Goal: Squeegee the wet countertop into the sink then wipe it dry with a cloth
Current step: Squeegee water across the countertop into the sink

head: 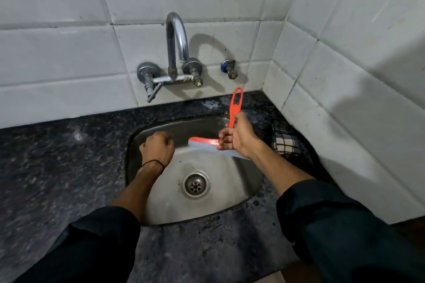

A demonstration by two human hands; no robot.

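Dark sleeves (92,248), speckled granite countertop (46,167), R hand (239,138) gripping orange plastic squeegee (231,118)

Clearance around the sink (207,209)

The countertop (57,167) left of the basin lay open for passage. The faucet (176,41) projected from the back wall behind the basin. The side wall (345,99) closed the right, a cloth (285,142) filling the narrow strip there. The left hand (157,147), the right hand (239,138) and the squeegee (233,108) occupied the basin's rear half.
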